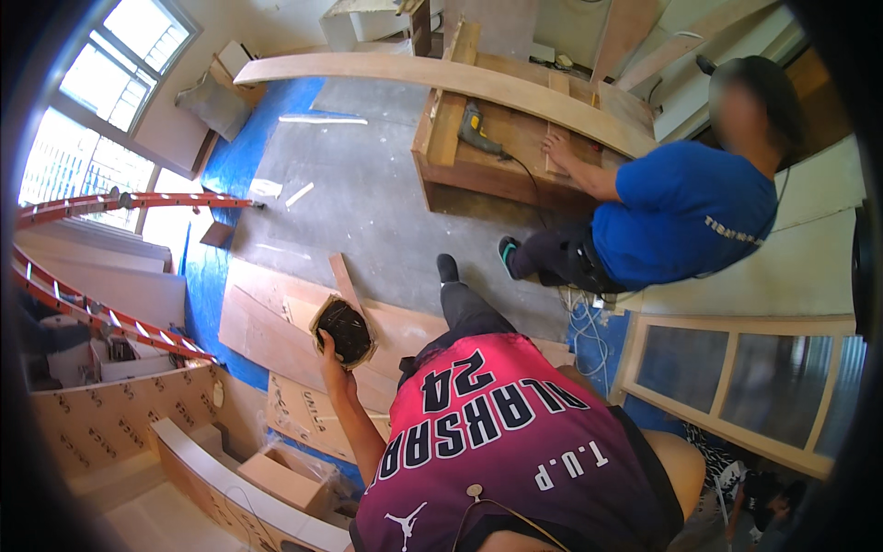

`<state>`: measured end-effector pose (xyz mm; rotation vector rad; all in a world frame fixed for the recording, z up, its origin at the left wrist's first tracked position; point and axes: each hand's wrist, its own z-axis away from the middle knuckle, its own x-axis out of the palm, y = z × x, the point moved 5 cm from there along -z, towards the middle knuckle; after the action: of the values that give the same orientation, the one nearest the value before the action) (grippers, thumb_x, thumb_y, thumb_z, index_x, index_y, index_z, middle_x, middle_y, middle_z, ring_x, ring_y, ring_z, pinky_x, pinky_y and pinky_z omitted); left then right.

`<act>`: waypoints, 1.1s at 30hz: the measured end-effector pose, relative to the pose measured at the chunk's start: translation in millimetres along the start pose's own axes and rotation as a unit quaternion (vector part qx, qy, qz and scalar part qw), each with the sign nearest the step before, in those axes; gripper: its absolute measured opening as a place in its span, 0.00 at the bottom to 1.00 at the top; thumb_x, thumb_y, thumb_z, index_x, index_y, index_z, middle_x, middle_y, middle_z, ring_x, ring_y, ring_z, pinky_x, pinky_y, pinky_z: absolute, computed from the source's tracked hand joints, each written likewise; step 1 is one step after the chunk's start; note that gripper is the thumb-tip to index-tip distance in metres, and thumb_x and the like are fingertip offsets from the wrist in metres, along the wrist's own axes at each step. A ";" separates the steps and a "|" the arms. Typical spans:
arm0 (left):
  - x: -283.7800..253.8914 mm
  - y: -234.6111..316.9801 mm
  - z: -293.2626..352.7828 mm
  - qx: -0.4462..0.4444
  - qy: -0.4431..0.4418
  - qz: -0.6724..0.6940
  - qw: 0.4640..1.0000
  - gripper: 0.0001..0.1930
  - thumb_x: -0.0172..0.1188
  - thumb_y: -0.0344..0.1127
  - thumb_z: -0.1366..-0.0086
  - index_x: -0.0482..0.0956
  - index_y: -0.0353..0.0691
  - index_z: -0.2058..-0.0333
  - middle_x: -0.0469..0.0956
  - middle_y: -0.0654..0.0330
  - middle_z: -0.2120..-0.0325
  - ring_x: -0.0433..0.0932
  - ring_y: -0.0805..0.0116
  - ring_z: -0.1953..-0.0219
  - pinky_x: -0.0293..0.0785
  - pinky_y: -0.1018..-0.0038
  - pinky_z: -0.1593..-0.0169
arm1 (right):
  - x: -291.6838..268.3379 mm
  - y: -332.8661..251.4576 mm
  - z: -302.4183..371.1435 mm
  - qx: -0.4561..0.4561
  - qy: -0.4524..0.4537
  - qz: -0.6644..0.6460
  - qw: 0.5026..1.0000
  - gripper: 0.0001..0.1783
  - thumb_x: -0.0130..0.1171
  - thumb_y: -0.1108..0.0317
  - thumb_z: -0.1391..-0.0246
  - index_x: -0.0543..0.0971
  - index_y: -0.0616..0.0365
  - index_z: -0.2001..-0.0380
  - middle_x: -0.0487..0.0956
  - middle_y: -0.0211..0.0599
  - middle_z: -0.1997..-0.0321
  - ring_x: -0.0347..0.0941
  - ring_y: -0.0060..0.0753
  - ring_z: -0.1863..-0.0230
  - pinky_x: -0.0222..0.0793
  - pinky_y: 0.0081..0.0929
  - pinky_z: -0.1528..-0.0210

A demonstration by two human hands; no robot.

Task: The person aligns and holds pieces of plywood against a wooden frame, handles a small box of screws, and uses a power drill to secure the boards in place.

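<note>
"What's in the left hand?"

"A tan-rimmed container, dark inside. That grip is closed on its near edge, thumb up against the side, so the container sits just beyond the palm, over the plywood sheets."

"And the right grip?"

"Out of my sight; can't tell."

"Past the plywood?"

"A wooden surface with a drill and a co-worker's hand."

A yellow-and-grey power drill lay on a wooden workbench, across which a long pale plank extended. To the right stood a person in a blue shirt. At left, a red ladder stood near a window and blue sheeting; a timber frame occupied the lower right.
</note>
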<state>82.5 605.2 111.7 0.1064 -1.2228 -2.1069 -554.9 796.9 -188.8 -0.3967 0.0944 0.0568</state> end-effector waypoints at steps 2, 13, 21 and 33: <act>15.0 19.5 -43.5 0.018 -0.003 0.009 1.000 0.38 0.61 0.59 0.26 0.66 0.38 0.30 0.77 0.53 0.38 0.80 0.59 0.40 0.81 0.60 0.40 | 25.7 -56.8 -33.1 0.004 -0.014 0.036 0.999 0.18 0.62 0.54 0.38 0.83 0.56 0.55 0.82 0.38 0.63 0.80 0.39 0.64 0.79 0.42 0.67; 130.7 92.7 -319.3 -0.027 -0.071 -0.009 0.997 0.37 0.59 0.60 0.26 0.67 0.41 0.31 0.76 0.53 0.37 0.79 0.54 0.39 0.81 0.56 0.40 | 138.7 -345.4 -212.9 -0.091 -0.032 0.142 0.985 0.19 0.61 0.50 0.37 0.81 0.57 0.61 0.79 0.35 0.71 0.74 0.34 0.75 0.73 0.33 0.75; 224.3 158.2 -502.9 -0.107 -0.168 -0.151 0.968 0.34 0.60 0.58 0.25 0.69 0.38 0.32 0.78 0.54 0.40 0.81 0.56 0.42 0.81 0.57 0.41 | 161.6 -603.0 -105.6 -0.300 0.159 0.108 0.934 0.18 0.62 0.53 0.33 0.87 0.57 0.56 0.85 0.36 0.67 0.80 0.30 0.66 0.76 0.28 0.63; 426.7 259.8 -720.9 -0.121 -0.448 -0.267 0.844 0.25 0.58 0.49 0.22 0.69 0.44 0.34 0.77 0.59 0.43 0.76 0.65 0.41 0.74 0.64 0.37 | 325.1 -837.9 403.4 -0.669 0.726 0.058 0.146 0.27 0.65 0.41 0.46 0.87 0.56 0.60 0.87 0.37 0.62 0.82 0.37 0.63 0.76 0.30 0.58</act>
<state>175.3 -262.9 28.6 -0.8420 -1.5205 -2.9302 -137.4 193.9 468.9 -2.2387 2.2677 -0.1622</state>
